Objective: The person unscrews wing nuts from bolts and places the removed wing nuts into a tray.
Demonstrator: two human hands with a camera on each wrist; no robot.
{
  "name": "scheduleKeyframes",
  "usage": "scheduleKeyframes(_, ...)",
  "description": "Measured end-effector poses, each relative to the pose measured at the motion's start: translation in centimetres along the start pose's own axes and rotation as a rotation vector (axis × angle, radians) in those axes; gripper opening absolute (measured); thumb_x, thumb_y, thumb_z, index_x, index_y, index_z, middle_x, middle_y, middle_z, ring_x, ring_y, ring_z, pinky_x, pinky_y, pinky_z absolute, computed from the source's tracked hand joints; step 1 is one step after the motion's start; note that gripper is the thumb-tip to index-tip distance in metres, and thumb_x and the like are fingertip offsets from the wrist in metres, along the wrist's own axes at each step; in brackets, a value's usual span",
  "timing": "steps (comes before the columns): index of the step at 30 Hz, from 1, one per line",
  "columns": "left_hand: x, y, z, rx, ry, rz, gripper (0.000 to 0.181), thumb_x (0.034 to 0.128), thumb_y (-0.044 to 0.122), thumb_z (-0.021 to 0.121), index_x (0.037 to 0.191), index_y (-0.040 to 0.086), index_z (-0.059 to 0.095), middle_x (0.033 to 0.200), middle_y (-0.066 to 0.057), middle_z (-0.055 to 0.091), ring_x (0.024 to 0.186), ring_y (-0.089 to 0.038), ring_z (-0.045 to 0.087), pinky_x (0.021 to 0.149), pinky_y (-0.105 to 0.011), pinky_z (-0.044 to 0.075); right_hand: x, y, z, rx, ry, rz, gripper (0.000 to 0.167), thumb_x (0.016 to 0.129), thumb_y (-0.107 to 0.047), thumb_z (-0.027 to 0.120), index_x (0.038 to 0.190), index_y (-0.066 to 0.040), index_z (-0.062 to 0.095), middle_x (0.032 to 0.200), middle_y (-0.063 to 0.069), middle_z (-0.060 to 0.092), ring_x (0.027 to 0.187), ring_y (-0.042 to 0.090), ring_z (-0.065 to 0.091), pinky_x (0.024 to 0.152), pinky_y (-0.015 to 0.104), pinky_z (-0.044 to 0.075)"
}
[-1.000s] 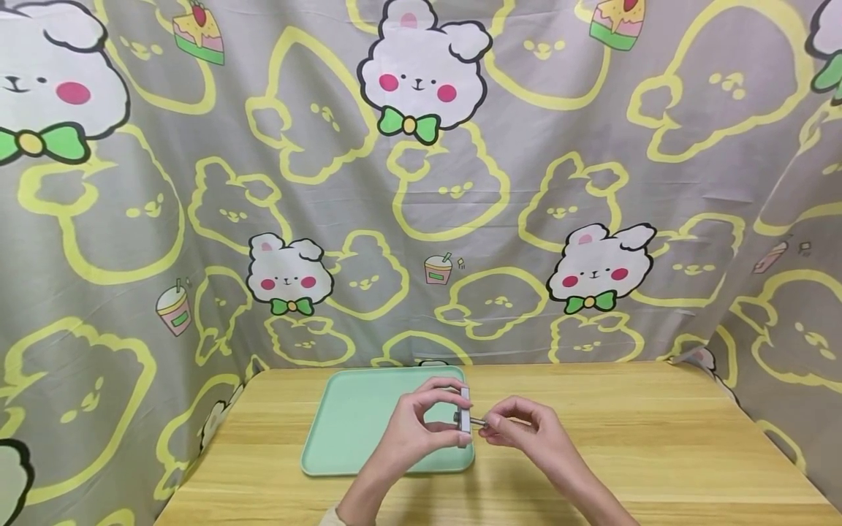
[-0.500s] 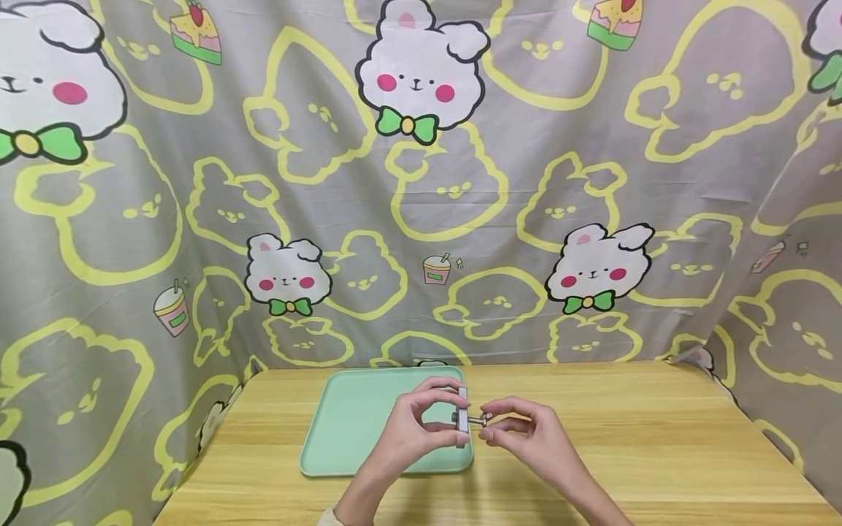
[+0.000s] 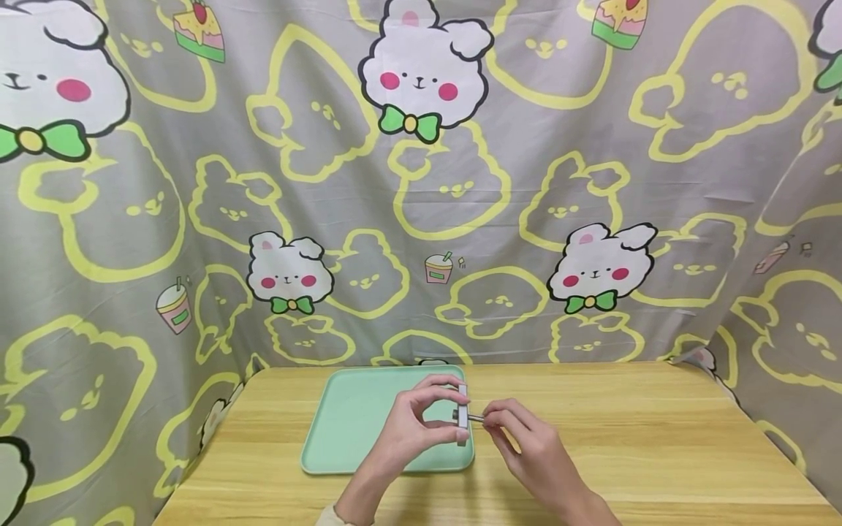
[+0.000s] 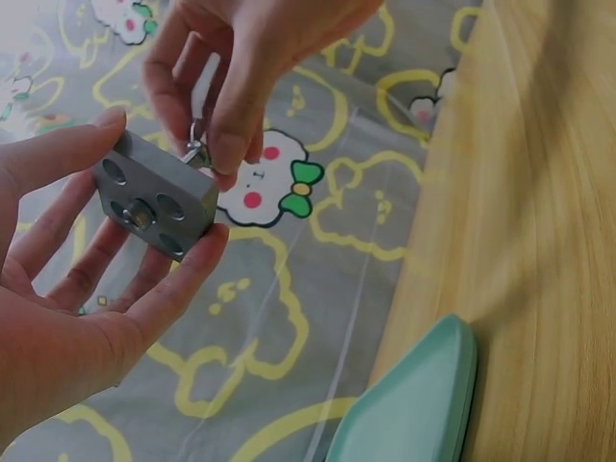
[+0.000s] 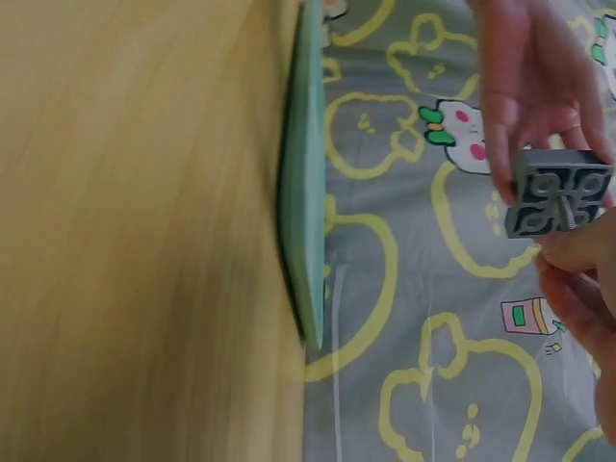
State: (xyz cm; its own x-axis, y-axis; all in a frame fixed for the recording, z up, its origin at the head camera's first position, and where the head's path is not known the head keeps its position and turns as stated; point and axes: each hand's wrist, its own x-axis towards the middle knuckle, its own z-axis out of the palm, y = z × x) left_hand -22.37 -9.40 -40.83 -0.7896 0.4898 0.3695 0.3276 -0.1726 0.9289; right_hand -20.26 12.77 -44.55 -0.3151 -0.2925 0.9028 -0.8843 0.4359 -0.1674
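Observation:
My left hand (image 3: pixel 408 427) holds a grey square block (image 3: pixel 463 415) upright by its edges, thumb below and fingers above. In the left wrist view the block has round holes near its corners, and a bolt (image 4: pixel 141 214) sticks out at its centre. The bolt's shank comes out of the other face toward my right hand (image 3: pixel 542 456), whose thumb and fingers pinch a small shiny metal piece like a wing nut (image 4: pixel 196 154) at its end. Fingertips cover most of that piece. Recessed rings show on the block's near face in the right wrist view.
A mint green tray (image 3: pixel 351 431) lies on the wooden table (image 3: pixel 658 438), below and left of the hands. Behind and at both sides hangs a grey patterned curtain (image 3: pixel 368 219).
My right hand has loosened, then pinched the bolt's end again with its wrist turned, fingers now over the top. The left hand and block stay nearly in place.

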Motion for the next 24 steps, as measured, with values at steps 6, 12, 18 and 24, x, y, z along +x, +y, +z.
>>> scheduleKeyframes(6, 0.0, 0.1, 0.0, -0.002, 0.006, -0.007, 0.033, 0.0818, -0.006, 0.082, 0.113, -0.004, 0.072, 0.137, -0.029, 0.051, 0.129, -0.037, 0.051, 0.089, -0.047, 0.063, 0.2, -0.2, -0.2, 0.022, 0.007, 0.039, 0.006, 0.101, -0.014, 0.067, 0.098, -0.01, 0.068, 0.107, 0.002, 0.066, 0.091, 0.014, 0.067, 0.083, 0.014, 0.057)
scheduleKeyframes(12, 0.0, 0.2, -0.1, 0.014, 0.029, -0.01, 0.034, 0.0801, -0.009, 0.082, 0.112, -0.002, 0.073, 0.135, -0.022, 0.054, 0.128, -0.039, 0.052, 0.09, -0.049, 0.062, 0.7, -0.8, -1.1, 0.394, -0.045, 0.581, 0.024, 0.09, -0.006, 0.08, 0.111, -0.007, 0.068, 0.112, 0.006, 0.07, 0.102, 0.02, 0.07, 0.086, 0.03, 0.063)
scheduleKeyframes(18, 0.1, 0.1, 0.1, 0.033, 0.022, -0.006, 0.034, 0.0789, -0.009, 0.083, 0.111, -0.002, 0.074, 0.135, -0.026, 0.052, 0.123, -0.028, 0.056, 0.082, -0.048, 0.064, 1.1, -0.5, -1.8, 0.736, -0.101, 1.096, 0.041, 0.102, -0.02, 0.068, 0.126, 0.011, 0.06, 0.112, 0.021, 0.07, 0.094, 0.028, 0.074, 0.085, 0.038, 0.064)
scheduleKeyframes(24, 0.1, -0.1, 0.3, 0.071, 0.015, 0.019, 0.035, 0.0776, -0.01, 0.084, 0.11, -0.001, 0.074, 0.134, -0.022, 0.055, 0.123, -0.029, 0.056, 0.084, -0.046, 0.064, 0.9, -0.1, -2.1, 0.868, -0.152, 1.211, 0.049, 0.1, -0.02, 0.07, 0.129, 0.018, 0.056, 0.108, 0.017, 0.073, 0.095, 0.029, 0.074, 0.086, 0.037, 0.064)
